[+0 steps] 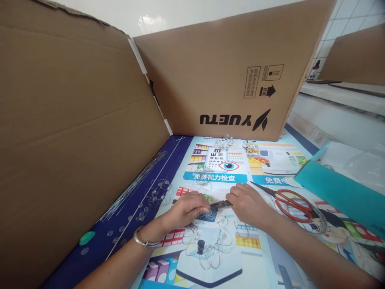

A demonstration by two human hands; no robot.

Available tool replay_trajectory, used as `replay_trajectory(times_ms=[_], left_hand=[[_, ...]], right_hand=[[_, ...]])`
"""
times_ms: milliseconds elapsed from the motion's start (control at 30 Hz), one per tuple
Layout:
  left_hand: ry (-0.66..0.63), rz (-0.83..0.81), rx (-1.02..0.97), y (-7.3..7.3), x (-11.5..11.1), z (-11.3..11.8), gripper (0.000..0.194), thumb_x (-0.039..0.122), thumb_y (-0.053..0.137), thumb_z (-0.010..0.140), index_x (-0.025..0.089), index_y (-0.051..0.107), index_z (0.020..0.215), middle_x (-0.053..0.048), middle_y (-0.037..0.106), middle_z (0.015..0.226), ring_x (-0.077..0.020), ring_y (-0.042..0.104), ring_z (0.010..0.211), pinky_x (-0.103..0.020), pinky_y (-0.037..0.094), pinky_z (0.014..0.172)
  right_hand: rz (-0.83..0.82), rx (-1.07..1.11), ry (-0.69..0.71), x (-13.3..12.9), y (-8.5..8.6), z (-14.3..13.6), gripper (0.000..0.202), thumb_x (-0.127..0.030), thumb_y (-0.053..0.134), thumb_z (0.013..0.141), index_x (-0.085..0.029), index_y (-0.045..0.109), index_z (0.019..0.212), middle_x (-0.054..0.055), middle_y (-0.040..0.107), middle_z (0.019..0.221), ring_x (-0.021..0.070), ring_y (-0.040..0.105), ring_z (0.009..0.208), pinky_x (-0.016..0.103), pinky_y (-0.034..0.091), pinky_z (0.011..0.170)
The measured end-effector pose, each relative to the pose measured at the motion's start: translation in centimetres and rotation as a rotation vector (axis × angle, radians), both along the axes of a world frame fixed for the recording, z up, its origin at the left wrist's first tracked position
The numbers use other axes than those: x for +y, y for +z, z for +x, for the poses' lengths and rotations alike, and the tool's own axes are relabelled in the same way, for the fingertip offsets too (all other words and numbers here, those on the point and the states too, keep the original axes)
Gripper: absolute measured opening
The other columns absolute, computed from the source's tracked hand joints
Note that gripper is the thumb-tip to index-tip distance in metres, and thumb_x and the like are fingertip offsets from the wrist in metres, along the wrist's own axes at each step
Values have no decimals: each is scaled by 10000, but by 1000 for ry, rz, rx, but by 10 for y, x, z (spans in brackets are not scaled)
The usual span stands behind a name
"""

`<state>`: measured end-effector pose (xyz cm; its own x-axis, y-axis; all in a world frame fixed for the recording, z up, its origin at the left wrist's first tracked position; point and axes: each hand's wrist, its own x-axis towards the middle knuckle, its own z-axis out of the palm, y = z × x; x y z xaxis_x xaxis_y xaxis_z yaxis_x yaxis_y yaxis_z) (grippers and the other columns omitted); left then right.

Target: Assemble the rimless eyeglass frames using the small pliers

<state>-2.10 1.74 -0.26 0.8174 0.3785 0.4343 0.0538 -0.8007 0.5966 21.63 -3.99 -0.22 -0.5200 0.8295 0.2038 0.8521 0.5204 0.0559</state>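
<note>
Starting at the far left with a tall brown cardboard wall (pixel 60 120). Finding a small green piece (pixel 87 238) near its foot. Next, spotting round clear beads (pixel 141 216) and thin straight wires (pixel 132 188), lying loose on a dark blue strip (pixel 177 154). Just beside these, seeing a little bunch of beaded wire (pixel 159 192).

Wearing a shiny bracelet (pixel 141 242) on the left wrist. Pressing the thumb and fingers of the left hand (pixel 189 206) together, seeming to pinch the top of a wire ring (pixel 207 249). Not seeing the pinched spot, so not telling just which bit. Finding the ring on the table top (pixel 255 265), just in front of both hands, showing loops like petals outside and clear beads inside. Probably being very light, springy and easy to bend out of shape. Likely feeling slippery at the beads, so holding best by the wire right next to them, not squashing the loops.

Pointing dark pliers (pixel 221 204) at the left fingertips. Wrapping the right hand (pixel 246 206) tightly around the handles.

Further right, seeing red-handled scissors (pixel 293 204), lying partly over a clear coil (pixel 321 220). Ending with a blue box (pixel 339 188).
</note>
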Motion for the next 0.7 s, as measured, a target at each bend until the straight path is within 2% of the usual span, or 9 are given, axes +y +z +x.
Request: replay_trajectory(times_ms=[233,467,700], left_hand=[[-2,45,16,-2,1,-1,146,202,470,889,134,587,834,-51,628,738,-133,568,708,-274,434,707],[54,145,40,-1,0,-1,119,187,490,854,141,585,800,-37,611,693,-131,548,664,-280,442,671],[76,203,35,1,-1,-1,122,185,491,848,148,605,824,-38,625,711,-138,573,699,-284,456,684]], right_hand=[[-6,0,7,-1,3,0,134,-91,443,777,-177,545,793,46,531,797,180,413,824,315,260,696],[-30,48,34,2,8,7,111,-131,473,787,-177,565,830,41,546,811,175,432,838,301,289,726],[-180,53,99,5,28,17,152,-150,488,791,-204,597,884,25,565,793,160,472,828,282,320,738]])
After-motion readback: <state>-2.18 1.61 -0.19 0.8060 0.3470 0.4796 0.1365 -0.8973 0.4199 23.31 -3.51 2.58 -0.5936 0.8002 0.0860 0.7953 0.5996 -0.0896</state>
